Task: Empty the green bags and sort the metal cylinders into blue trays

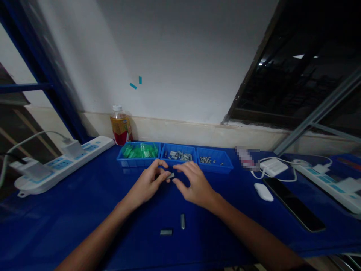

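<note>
A small grey metal piece is pinched between the thumb and fingers of my left hand. Close to its right side is my right hand, thumb and fingers apart, with nothing visible between them. Behind my hands, a blue bin holds metal pieces, and another blue bin to the right holds smaller metal parts. The left blue bin contains green plastic bags. Nearer me, one metal piece lies sideways and another points away from me on the blue table.
A bottle stands behind the left bin. Power strips lie at left and right. On the right are a phone, a white case and a white charger with cable.
</note>
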A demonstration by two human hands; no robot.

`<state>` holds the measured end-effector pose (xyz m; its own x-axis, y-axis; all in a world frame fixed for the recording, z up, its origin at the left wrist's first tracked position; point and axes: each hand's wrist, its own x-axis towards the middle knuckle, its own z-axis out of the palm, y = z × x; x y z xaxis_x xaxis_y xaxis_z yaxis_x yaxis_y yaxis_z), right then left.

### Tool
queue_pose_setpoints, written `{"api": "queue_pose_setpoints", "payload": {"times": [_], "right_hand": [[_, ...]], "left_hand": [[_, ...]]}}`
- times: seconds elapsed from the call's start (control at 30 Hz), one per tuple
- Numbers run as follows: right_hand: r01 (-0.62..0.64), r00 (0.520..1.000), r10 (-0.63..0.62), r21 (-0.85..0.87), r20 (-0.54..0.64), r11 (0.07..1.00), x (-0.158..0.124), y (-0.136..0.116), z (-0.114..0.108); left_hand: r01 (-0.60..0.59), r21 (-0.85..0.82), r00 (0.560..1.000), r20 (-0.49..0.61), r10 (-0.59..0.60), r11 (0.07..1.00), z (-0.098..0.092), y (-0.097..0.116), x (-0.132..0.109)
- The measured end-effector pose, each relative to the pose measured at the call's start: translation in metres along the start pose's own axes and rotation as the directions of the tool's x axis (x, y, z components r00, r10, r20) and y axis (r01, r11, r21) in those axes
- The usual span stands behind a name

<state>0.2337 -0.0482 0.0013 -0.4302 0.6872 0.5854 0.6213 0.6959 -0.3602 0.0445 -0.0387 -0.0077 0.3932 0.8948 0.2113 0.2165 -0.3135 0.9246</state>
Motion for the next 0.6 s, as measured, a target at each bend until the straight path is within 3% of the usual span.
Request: {"api": "queue_pose_setpoints", "payload": {"times": [0.17, 0.37, 0.47, 0.6], "right_hand": [[0.021, 1.000, -0.021, 0.089, -0.009, 0.996, -0.022, -0.012, 0.002], [-0.199, 0.966, 0.237, 0.280, -0.106, 0.939, -0.021, -0.009, 0.010], [-0.204, 0.960, 0.258, 0.352, -0.113, 0.913, -0.022, -0.013, 0.012], [-0.214, 0.954, 0.279, 0.396, -0.112, 0.893, -0.026, -0.017, 0.013]], "left_hand": [[0.019, -0.109, 0.993, 0.117, -0.006, 0.994, 0.013, -0.001, -0.003], [0.021, -0.077, 0.992, 0.129, -0.011, 0.997, 0.016, 0.002, -0.006], [0.022, -0.058, 0.992, 0.128, -0.015, 0.998, 0.019, 0.003, -0.007], [-0.004, -0.175, 0.995, 0.099, 0.022, 0.985, 0.026, -0.002, -0.008]]}}
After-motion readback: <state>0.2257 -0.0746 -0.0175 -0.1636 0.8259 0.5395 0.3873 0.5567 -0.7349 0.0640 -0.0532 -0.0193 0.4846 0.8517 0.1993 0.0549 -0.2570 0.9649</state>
